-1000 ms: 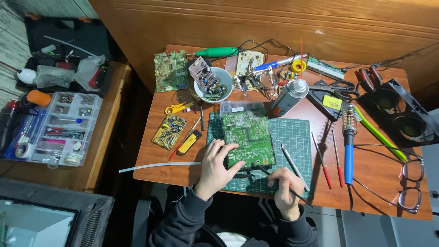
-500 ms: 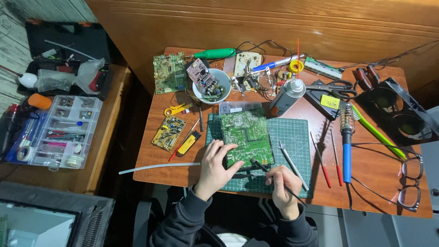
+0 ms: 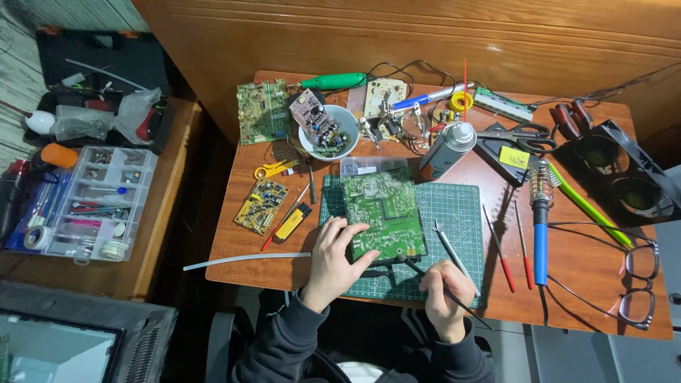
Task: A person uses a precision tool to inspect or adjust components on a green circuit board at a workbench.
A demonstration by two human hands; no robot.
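A large green circuit board (image 3: 383,213) lies on a green cutting mat (image 3: 454,213) in the middle of the wooden desk (image 3: 582,284). My left hand (image 3: 333,259) rests on the mat with its fingers gripping the board's near left corner. My right hand (image 3: 443,287) holds a thin dark probe tool (image 3: 415,268) like a pen, its tip touching the board's near edge. Silver tweezers (image 3: 454,252) lie on the mat just right of the board.
A blue-handled soldering iron (image 3: 540,227), two red-handled screwdrivers (image 3: 500,252), scissors (image 3: 518,132), a spray can (image 3: 447,149), a white bowl of parts (image 3: 326,135), smaller circuit boards (image 3: 262,206), glasses (image 3: 635,284) and a black fan (image 3: 621,170) crowd the desk. A parts organiser (image 3: 92,202) sits on the left side table.
The view has shifted slightly. My right hand has moved the probe a little toward the board's near edge; my left hand stays on the board's corner.
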